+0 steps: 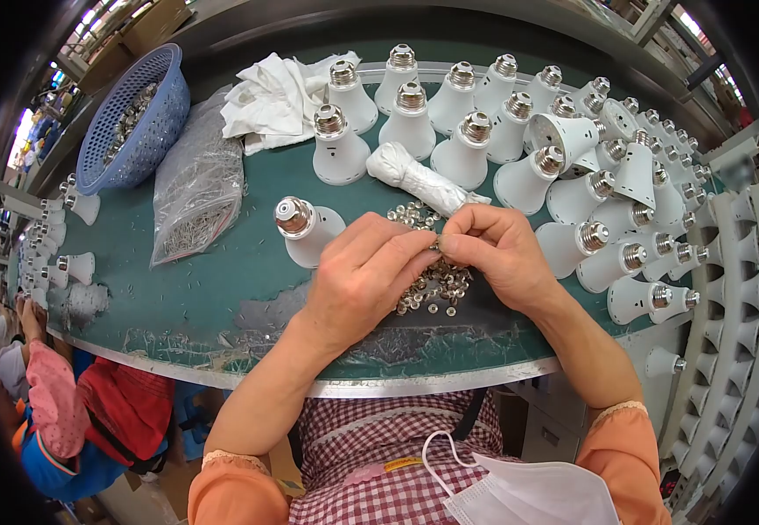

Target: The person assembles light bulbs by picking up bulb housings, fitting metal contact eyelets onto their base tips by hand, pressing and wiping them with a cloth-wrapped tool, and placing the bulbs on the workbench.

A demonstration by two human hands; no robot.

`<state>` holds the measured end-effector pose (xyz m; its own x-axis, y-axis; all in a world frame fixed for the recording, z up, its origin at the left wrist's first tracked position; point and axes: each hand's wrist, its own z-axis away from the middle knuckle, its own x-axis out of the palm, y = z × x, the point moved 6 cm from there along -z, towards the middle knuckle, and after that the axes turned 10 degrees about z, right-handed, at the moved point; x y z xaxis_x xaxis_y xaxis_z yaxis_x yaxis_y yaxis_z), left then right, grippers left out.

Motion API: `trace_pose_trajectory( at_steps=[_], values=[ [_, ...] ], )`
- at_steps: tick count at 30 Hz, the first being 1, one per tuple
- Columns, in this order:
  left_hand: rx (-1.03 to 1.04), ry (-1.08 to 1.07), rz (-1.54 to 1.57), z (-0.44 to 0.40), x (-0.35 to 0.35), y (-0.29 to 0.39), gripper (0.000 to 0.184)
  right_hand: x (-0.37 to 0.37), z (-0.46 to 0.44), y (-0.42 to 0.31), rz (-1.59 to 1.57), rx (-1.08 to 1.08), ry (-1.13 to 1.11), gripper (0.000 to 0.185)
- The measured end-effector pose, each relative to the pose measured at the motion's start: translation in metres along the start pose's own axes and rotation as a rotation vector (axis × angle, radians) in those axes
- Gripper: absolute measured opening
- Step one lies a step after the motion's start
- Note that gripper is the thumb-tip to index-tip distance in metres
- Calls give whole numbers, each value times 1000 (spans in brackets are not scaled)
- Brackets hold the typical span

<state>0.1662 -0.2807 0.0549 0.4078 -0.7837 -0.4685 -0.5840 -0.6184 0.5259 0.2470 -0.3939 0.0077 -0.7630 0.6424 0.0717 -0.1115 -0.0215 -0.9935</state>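
From my remote seat I take the pile of small metal pieces (451, 282) as my landmark; it sits on the green bench (200, 306), right under the work. The left hand (363, 271) reaches over the pile's left side, fingers bunched and narrow, and the right hand (503, 254) comes over its right side with thumb and forefinger drawn close. Their tips meet above the pile, at something too small for me to make out, so I cannot tell whether either grips a piece. Just left of the pile, beside the left hand, one bulb (320, 238) stands apart from the rest, metal base up. Touching the pile's far edge is a rolled white cloth (414, 178); beyond that and round to the right, a crowd of bulbs (410, 129) fills the bench, most upright, a few lying across others. Farther left of the pile are a clear bag of thin pins (194, 206) and a blue basket (153, 133) of metal parts. As for progress, I judge the work midway: every bulb I can make out has its screw base on, while plenty of pieces lie loose. Whether each bulb's tip is finished, I cannot tell.
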Motion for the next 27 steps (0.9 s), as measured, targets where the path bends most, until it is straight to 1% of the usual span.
trace_pose_trajectory(
  at_steps=[8, 16, 21, 24, 26, 27],
  values=[
    [41, 2, -23, 0, -1, 1, 25, 0, 0, 0, 47, 25, 26, 8],
    [84, 9, -26, 2, 1, 1, 23, 0, -1, 4, -29, 22, 12, 8],
    [94, 18, -22, 1, 1, 3, 23, 0, 0, 2, -23, 10, 16, 8],
    [65, 14, -18, 0, 1, 4, 22, -1, 0, 1, 10, 11, 23, 8],
    [-18, 4, 38, 0, 0, 0, 20, -1, 0, 1, 23, 13, 24, 8],
    [-17, 4, 36, 1, 0, 0, 20, -1, 1, 1, 29, 11, 28, 8]
  ],
)
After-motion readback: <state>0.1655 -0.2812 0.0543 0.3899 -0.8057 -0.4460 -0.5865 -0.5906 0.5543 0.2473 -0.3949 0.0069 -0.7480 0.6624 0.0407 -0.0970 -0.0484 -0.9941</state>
